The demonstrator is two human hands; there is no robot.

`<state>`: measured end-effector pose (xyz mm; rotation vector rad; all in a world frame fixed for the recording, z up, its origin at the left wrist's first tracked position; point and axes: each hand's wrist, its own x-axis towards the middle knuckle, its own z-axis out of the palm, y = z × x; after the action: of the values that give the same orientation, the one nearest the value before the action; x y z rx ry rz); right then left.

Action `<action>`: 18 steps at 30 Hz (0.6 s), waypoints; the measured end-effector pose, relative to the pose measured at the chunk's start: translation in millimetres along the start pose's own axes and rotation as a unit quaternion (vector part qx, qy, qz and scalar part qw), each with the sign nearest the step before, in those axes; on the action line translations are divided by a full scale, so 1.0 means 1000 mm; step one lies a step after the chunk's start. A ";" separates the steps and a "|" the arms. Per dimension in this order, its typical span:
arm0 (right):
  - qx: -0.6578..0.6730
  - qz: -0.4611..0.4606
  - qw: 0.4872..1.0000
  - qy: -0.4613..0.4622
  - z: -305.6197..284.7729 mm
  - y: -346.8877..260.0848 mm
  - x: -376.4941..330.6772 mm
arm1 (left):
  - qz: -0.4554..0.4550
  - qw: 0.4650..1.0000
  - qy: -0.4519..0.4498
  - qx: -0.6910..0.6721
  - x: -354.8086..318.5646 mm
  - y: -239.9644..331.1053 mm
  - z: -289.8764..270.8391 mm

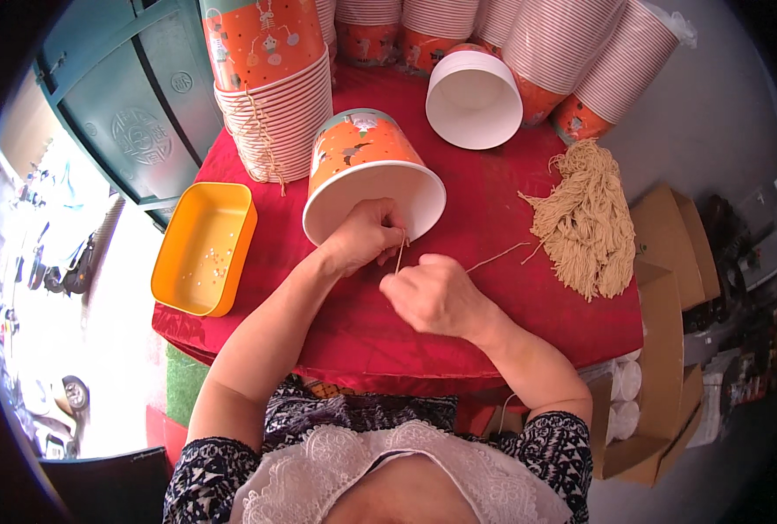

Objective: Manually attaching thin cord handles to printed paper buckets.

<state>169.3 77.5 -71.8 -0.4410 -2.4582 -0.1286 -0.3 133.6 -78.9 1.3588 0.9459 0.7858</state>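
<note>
Two bare hands at work on one thin tan cord (400, 252), just off the near rim of an orange printed tub with a white inside (360, 150). Tub tipped over mid-counter (484, 214), mouth facing near. Step in hand, by the look of it: drawing or knotting the cord; next move likely calls for a steady left pinch and an even right pull. Left hand (364, 234): thumb and forefinger pressed together on the cord. Right hand (438, 297): fingers curled closed, apparently gripping it lower down. Loose tan yarn hank (585, 218) lies right.
</note>
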 end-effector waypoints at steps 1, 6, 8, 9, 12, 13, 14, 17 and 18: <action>0.004 -0.015 1.000 -0.027 -0.004 -0.005 0.002 | 0.002 1.000 0.003 -0.007 0.000 -0.001 0.000; 0.054 -0.091 0.994 -0.008 -0.013 -0.021 0.003 | 0.016 1.000 0.000 -0.011 0.000 -0.003 -0.002; 0.069 -0.099 0.992 0.023 -0.026 -0.021 0.004 | 0.014 1.000 -0.002 -0.018 0.001 -0.004 -0.003; 0.077 -0.097 0.991 0.056 -0.029 -0.018 0.005 | 0.014 1.000 -0.007 -0.016 0.001 -0.005 -0.003; 0.034 0.033 0.989 0.143 -0.020 -0.001 -0.004 | 0.020 1.000 -0.009 -0.019 0.001 -0.005 -0.001; 0.020 0.100 0.981 0.166 -0.014 0.003 -0.001 | 0.026 0.999 -0.007 -0.025 0.001 -0.004 0.000; 0.014 0.149 0.978 0.147 -0.013 0.006 -0.002 | 0.025 0.999 -0.008 -0.025 0.000 -0.003 0.000; -0.007 0.225 0.964 0.138 0.001 0.016 -0.006 | 0.023 1.000 -0.005 -0.008 -0.002 0.000 0.001; -0.012 0.252 0.959 0.132 0.003 0.018 -0.006 | 0.031 1.000 -0.004 0.002 -0.002 0.000 0.001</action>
<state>178.3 93.2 -77.9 -0.9770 -2.0167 -0.0011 -0.6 131.7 -79.1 1.3994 0.9040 0.8251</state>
